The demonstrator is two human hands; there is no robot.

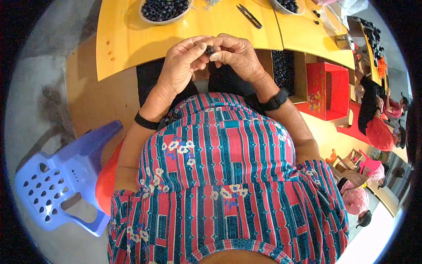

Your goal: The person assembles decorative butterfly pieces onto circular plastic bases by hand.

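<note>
A small round black part [209,50] sits between the fingertips of my two hands, just off the table's front edge. My left hand [182,64] closes on it from one side, thumb and forefinger pressed together. From the other side my right hand [237,57] pinches it, its thumb at the part's lower edge. The fingers cover much of the part, so its exact kind does not show. A white bowl [141,15] of similar black parts stands on the yellow table [211,28], beyond my left hand.
Small black-handled thread snips [249,16] lie on the table near a second bowl [300,10] of black parts. Below are an open carton [300,79] of black pieces and a red box [317,90]. A blue plastic chair [61,185] stands left; several people sit far right.
</note>
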